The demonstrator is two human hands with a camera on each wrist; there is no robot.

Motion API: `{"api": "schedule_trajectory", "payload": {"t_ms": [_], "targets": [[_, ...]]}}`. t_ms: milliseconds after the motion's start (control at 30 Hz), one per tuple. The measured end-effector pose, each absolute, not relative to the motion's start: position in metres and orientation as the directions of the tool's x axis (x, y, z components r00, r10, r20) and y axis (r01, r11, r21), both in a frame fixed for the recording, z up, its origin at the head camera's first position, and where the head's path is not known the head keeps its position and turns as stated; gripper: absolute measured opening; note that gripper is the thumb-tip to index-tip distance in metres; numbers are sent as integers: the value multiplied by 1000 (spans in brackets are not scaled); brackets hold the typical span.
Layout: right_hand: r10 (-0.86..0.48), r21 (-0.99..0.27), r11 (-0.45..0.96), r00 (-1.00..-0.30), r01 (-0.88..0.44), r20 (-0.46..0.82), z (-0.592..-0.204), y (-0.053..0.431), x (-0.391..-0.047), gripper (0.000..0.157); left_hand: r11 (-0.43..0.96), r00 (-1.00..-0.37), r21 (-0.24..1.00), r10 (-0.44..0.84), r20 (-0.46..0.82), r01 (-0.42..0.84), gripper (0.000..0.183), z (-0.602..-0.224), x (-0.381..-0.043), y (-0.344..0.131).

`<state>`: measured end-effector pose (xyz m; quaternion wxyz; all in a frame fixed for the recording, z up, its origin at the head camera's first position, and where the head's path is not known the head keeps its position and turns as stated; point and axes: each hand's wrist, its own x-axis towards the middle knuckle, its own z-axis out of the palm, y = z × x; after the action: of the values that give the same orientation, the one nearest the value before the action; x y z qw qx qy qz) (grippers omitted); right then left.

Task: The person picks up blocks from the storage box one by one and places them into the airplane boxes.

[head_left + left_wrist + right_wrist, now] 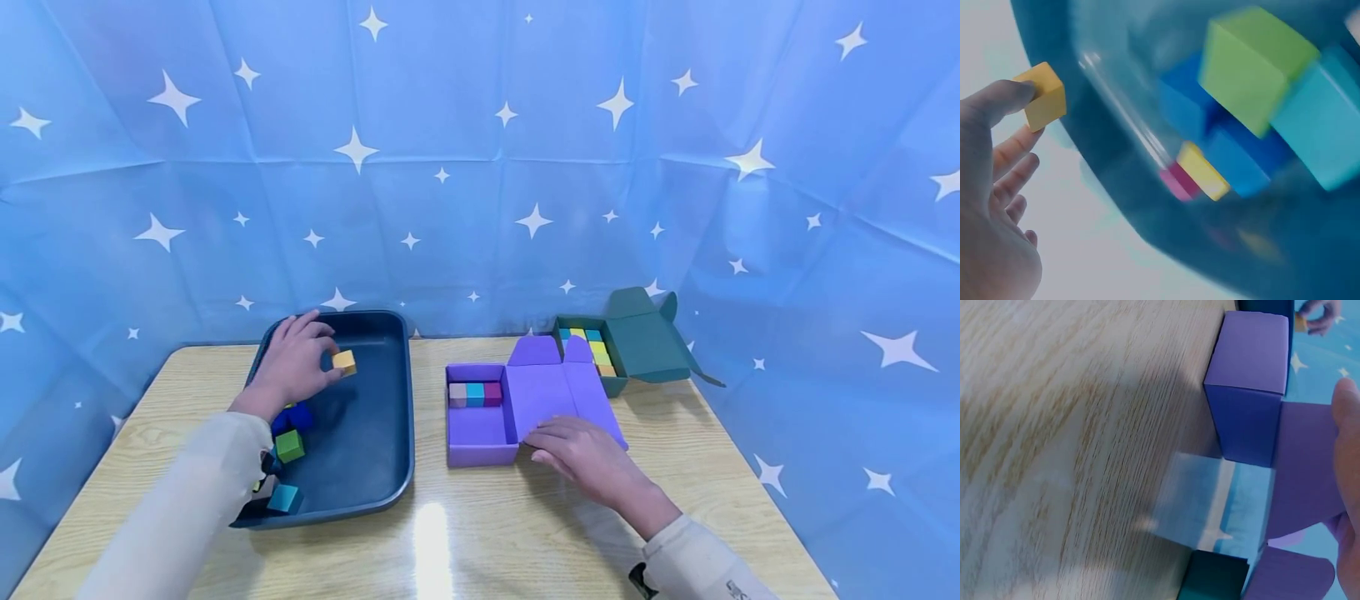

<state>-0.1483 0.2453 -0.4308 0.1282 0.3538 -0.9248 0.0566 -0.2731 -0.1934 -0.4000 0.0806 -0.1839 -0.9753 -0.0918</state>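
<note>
My left hand [298,360] pinches a yellow-orange cube [344,362] between thumb and fingertips, over the upper left part of a dark blue tray [411,417]. In the left wrist view the cube [1047,100] is held at the thumb tip. Below that hand lie a green cube [289,447], blue cubes [300,415] and a light blue cube [285,498]. My right hand [588,467] rests at the near edge of the folded-back lid [536,396] of a purple box [482,455]. A beige, a light blue and a magenta cube [492,394] form a row inside.
Behind the purple lid stands a dark green box [617,386] with several coloured cubes inside, its lid [648,342] folded out to the right. All stand on a wooden table [360,558]. A blue star-patterned cloth [465,108] hangs around the table's back and sides.
</note>
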Motion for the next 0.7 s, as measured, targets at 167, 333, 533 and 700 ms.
{"api": "schedule_trajectory", "payload": {"t_ms": [167, 333, 533, 700], "targets": [[-643, -13, 739, -711, -673, 284, -431, 246, -149, 28, 875, -871, 147, 416, 261, 462, 31, -395, -268, -160], [-643, -16, 738, -712, -674, 282, -432, 246, -149, 29, 843, -839, 156, 458, 294, 514, 31, -391, -262, -129], [-635, -22, 749, -727, -662, 262, -430, 245, -148, 29, 806, -807, 168, 505, 306, 567, 31, -392, -257, -97], [-638, -18, 745, -720, -666, 273, -431, 246, -148, 28, 790, -811, 207, 524, 261, 577, 30, -395, -254, -74]]}}
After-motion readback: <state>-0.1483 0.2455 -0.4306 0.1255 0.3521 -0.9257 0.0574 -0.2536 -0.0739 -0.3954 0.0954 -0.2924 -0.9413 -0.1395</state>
